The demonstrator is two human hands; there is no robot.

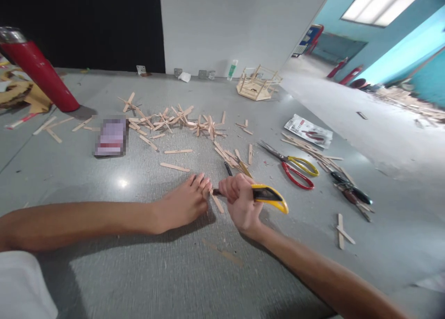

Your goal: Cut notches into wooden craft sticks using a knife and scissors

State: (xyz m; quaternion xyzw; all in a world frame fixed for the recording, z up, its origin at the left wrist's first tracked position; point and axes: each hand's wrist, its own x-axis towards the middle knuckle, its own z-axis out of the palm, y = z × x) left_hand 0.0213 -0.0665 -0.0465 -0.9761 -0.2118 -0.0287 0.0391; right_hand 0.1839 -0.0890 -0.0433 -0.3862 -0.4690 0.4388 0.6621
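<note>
In my right hand [239,198] is a yellow and black utility knife [269,196], its handle pointing right and its front end toward my left fingertips. My left hand [193,198] lies low on the tabletop, fingers bunched and pressing a wooden craft stick [218,203] down. The knife's front end meets that stick close to the fingers; the blade itself is hard to make out. Just beyond my hands are a dark pen [228,169] and more loose craft sticks [229,156]. A faint flat stick [225,255] rests nearer to me.
A pile of craft sticks [177,119] spreads across the middle. Scissors [290,163] with red and yellow handles, dark-handled pliers [351,189] and a packet [309,130] lie right. Behind stand a small stick-built frame [259,83] and a glue stick [232,70]; left, a red flask [45,73].
</note>
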